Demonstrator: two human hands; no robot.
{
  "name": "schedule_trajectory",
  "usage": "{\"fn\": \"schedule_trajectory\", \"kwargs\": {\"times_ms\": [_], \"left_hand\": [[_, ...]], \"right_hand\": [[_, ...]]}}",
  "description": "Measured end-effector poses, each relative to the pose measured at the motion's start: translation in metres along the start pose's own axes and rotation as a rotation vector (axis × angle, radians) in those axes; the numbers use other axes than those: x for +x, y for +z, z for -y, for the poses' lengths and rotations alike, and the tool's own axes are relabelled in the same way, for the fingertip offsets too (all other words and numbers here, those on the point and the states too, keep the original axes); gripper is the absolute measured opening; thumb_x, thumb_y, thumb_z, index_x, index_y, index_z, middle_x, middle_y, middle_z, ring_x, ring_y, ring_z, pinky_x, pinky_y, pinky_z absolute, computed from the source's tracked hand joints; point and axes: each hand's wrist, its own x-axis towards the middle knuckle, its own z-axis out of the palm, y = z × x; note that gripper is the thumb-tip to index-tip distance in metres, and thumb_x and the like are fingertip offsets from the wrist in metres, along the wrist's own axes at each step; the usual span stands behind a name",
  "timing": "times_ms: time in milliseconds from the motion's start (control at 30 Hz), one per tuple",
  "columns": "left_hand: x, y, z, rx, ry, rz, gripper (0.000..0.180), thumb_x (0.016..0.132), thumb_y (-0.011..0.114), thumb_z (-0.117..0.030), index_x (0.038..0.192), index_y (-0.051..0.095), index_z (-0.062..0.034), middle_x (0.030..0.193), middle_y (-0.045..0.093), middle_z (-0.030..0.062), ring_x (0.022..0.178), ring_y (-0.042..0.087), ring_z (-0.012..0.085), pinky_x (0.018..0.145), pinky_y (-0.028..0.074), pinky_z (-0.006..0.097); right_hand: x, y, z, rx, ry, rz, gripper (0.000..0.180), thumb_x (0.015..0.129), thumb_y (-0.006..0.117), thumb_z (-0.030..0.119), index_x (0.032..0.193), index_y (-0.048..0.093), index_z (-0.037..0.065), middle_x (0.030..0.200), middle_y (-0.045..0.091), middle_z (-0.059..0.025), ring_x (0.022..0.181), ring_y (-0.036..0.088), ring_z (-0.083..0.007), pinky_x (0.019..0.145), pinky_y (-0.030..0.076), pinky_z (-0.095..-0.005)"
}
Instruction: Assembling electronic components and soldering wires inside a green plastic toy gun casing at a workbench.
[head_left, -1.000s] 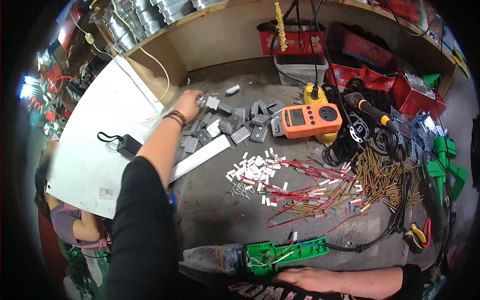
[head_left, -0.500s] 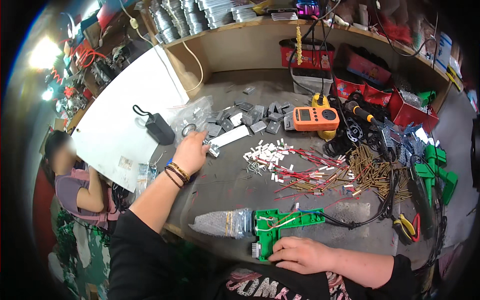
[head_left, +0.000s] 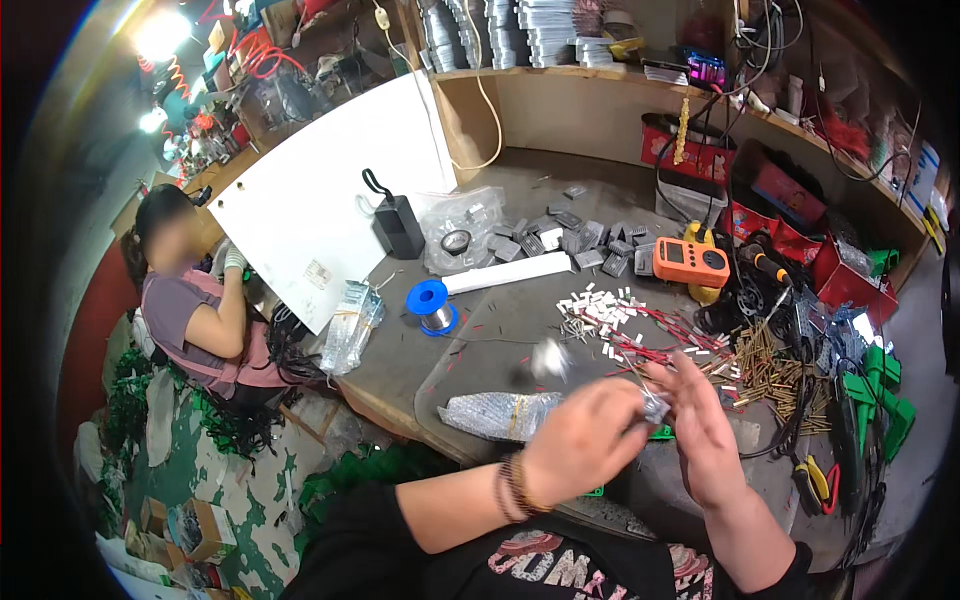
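My left hand (head_left: 590, 435), a bracelet on its wrist, is blurred and bent over the near bench. Its fingers close round a small silvery piece (head_left: 654, 408) whose kind I cannot make out. My right hand (head_left: 708, 440) stands against that piece with its fingers stretched out. Below the hands, a bit of the green plastic housing (head_left: 662, 433) shows; the rest is hidden. A bubble-wrapped, pointed part (head_left: 498, 415) lies left of my left hand. Beyond it is a small, smeared white-and-silver thing (head_left: 549, 359), apparently in motion.
A blue solder spool (head_left: 428, 297) stands at the left, by a long white strip (head_left: 508, 272). Grey finned blocks (head_left: 565, 240), white connectors (head_left: 600, 308), brass tubes (head_left: 780, 375), an orange meter (head_left: 691, 262) and pliers (head_left: 815, 482) lie around. A co-worker (head_left: 190, 310) sits at left.
My left hand has come from the far blocks to my right hand, which has risen off the green housing. The blue spool is now uncovered. The view has shifted left.
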Motion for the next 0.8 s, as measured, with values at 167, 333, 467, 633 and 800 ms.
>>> {"fn": "schedule_trajectory", "kwargs": {"times_ms": [167, 333, 467, 633, 800], "left_hand": [[0.014, 0.002, 0.033, 0.080, 0.164, 0.282, 0.036, 0.080, 0.077, -0.021, 0.109, 0.061, -0.0052, 0.114, 0.063, 0.0147, 0.104, 0.063, 0.0318, 0.089, 0.053, 0.038], [0.019, -0.030, 0.082, 0.554, 0.195, 0.533, 0.063, 0.077, 0.074, -0.048, 0.131, 0.059, -0.0195, 0.136, 0.056, 0.0024, 0.136, 0.042, 0.0252, 0.114, 0.018, 0.064], [0.026, -0.064, 0.124, 0.754, 0.170, 0.602, 0.054, 0.077, 0.074, -0.045, 0.126, 0.064, -0.0225, 0.135, 0.057, 0.0007, 0.138, 0.040, 0.0256, 0.114, 0.013, 0.067], [0.027, -0.080, 0.158, 0.527, 0.116, 0.674, 0.034, 0.083, 0.071, -0.027, 0.116, 0.067, -0.0204, 0.137, 0.054, 0.0047, 0.137, 0.039, 0.0302, 0.113, 0.021, 0.060], [0.045, -0.092, 0.154, 0.388, 0.144, 0.842, 0.025, 0.083, 0.072, -0.027, 0.106, 0.068, -0.0184, 0.137, 0.053, 0.0080, 0.136, 0.040, 0.0321, 0.110, 0.026, 0.057]], "right_hand": [[0.032, -0.019, -0.022, -0.287, -0.031, -0.106, 0.028, 0.107, 0.043, 0.019, 0.116, 0.059, -0.003, 0.109, 0.068, -0.0120, 0.105, 0.062, -0.0164, 0.098, 0.046, -0.0314], [0.031, -0.034, -0.032, 0.060, 0.011, -0.261, 0.026, 0.107, 0.043, 0.021, 0.112, 0.057, 0.000, 0.097, 0.070, -0.0119, 0.100, 0.065, -0.0182, 0.092, 0.048, -0.0314], [0.014, -0.045, -0.005, -0.161, -0.133, -0.258, 0.028, 0.106, 0.041, 0.018, 0.121, 0.054, -0.002, 0.090, 0.069, -0.0121, 0.090, 0.064, -0.0162, 0.083, 0.048, -0.0303], [-0.024, -0.054, 0.027, -0.214, 0.268, -0.005, 0.032, 0.106, 0.042, 0.016, 0.122, 0.056, -0.008, 0.092, 0.066, -0.0170, 0.069, 0.062, -0.0116, 0.071, 0.049, -0.0260], [-0.052, -0.062, 0.010, -0.271, 0.284, 0.013, 0.032, 0.105, 0.046, 0.017, 0.123, 0.058, -0.007, 0.093, 0.068, -0.0136, 0.065, 0.062, -0.0102, 0.063, 0.050, -0.0244]]}}
